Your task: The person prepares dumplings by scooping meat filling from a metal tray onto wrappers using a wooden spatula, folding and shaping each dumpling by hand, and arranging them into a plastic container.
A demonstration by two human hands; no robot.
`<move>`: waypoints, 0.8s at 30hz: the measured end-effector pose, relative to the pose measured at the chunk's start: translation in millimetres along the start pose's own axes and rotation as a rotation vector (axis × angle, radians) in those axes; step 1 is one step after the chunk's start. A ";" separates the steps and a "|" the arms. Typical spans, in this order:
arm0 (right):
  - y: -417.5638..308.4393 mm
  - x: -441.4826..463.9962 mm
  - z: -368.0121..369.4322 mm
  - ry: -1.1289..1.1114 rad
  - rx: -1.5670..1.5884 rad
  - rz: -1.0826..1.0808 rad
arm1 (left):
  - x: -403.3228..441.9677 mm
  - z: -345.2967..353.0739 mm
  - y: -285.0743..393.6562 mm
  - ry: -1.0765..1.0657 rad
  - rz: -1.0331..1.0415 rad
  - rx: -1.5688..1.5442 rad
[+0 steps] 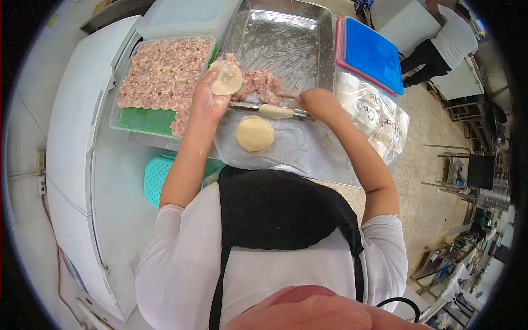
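My left hand holds a round dough wrapper with a little minced meat at its upper edge. My right hand is closed around the end of a thin stick-like tool, whose other end reaches the minced meat. That meat lies in the lower left of a metal tray. Below the tray's near edge a stack of round wrappers rests on clear plastic. A pale piece of dough lies along the tray's rim.
Filled dumplings stand in rows in a green-based container at left. Blue-lidded box and bagged goods lie at right. A turquoise perforated basket sits below. Another person stands at upper right.
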State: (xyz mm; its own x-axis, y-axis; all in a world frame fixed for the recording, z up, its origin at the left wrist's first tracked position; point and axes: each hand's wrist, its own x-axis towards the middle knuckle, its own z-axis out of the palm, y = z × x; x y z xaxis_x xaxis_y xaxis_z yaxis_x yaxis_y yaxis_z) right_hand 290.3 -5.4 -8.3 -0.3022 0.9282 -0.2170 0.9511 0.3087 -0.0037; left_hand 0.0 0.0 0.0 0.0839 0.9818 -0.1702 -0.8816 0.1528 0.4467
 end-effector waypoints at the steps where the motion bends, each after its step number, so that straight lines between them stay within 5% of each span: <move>1: -5.4 -3.9 -4.8 -0.002 -0.021 -0.063 | -5.5 1.8 4.1 -0.002 0.027 0.045; 11: -22.4 9.1 2.1 0.002 0.138 -0.213 | -11.5 -12.9 0.6 0.069 0.226 0.174; 13: -14.6 11.7 -7.3 -0.136 0.464 -0.335 | -10.0 -10.4 -2.3 0.101 0.259 0.176; 16: -4.0 18.2 1.6 -0.192 0.583 -0.228 | -7.2 -10.4 -3.8 0.107 0.302 0.197; 19: -11.0 13.2 -24.6 -0.085 0.146 -0.101 | -8.3 -5.4 -6.4 0.062 0.316 0.229; 23: -24.5 3.6 -14.8 -0.099 0.031 -0.130 | -4.4 -6.0 -8.0 0.034 0.331 0.240; 24: -25.9 5.0 -16.0 -0.137 0.261 -0.129 | -3.0 -4.4 -7.5 0.032 0.330 0.236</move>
State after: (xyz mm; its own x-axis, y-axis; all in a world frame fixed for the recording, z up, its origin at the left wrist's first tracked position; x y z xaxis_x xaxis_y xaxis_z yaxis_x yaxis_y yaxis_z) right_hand 263.2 -5.5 6.4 -0.4269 0.8428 -0.3279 0.8950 0.3419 -0.2865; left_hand 4.3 -4.6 -6.7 -0.2033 0.9791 -0.0099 -0.7274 -0.1443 0.6709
